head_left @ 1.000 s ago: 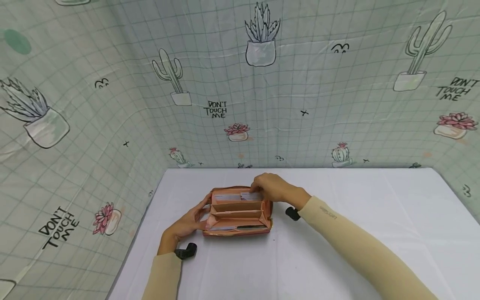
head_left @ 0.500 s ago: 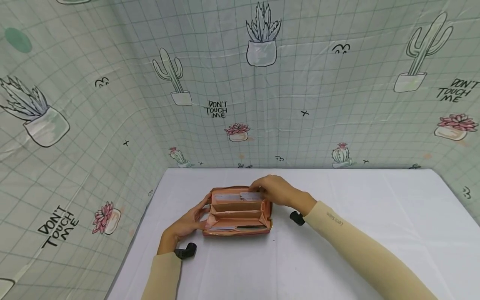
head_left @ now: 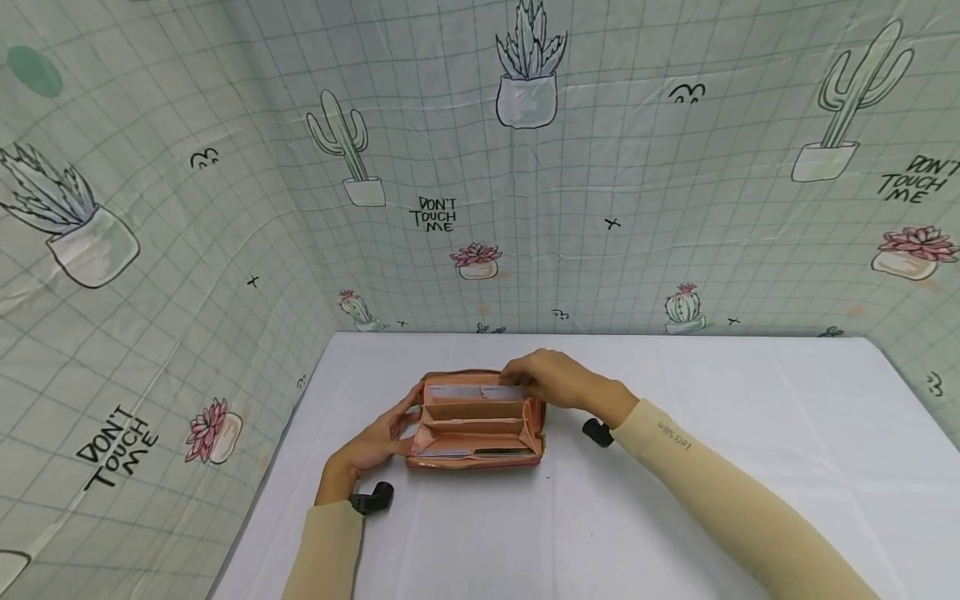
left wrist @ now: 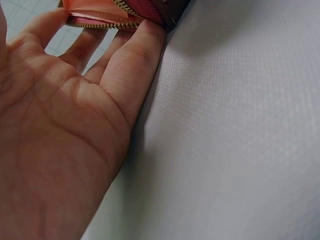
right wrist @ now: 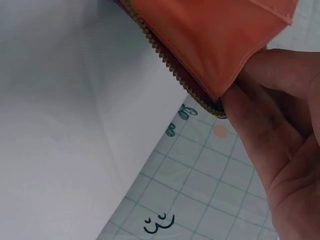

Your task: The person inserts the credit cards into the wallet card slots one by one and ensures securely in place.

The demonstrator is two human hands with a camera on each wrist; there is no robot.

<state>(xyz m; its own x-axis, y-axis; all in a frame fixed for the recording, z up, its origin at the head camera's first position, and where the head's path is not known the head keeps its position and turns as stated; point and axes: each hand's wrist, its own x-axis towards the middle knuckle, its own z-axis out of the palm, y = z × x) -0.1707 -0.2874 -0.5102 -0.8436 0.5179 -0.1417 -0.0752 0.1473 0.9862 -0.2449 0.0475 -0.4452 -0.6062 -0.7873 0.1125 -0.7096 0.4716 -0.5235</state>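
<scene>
A peach-lined zip wallet (head_left: pixel 472 427) lies spread open on the white table, its pockets facing up. White cards (head_left: pixel 453 392) show in the slots along its far side, and more cards (head_left: pixel 442 455) poke out of the near slots. My left hand (head_left: pixel 375 442) grips the wallet's left end, thumb at the near edge and fingers towards the far edge. In the left wrist view its fingertips meet the brass zipper (left wrist: pixel 100 25). My right hand (head_left: pixel 551 377) grips the far right corner beside the right-hand card, with its fingertips partly hidden by the wallet's side gusset (right wrist: pixel 210 45).
The white tabletop (head_left: pixel 675 492) extends around the wallet. Behind and to the left hangs a grid cloth (head_left: pixel 600 167) printed with cacti and lettering. Black wrist cameras (head_left: pixel 597 432) are strapped near both hands.
My right wrist and forearm have shifted slightly right, with the fingers staying at the wallet's far right corner. The right-hand card sits slightly lower in its slot. My left hand keeps its hold.
</scene>
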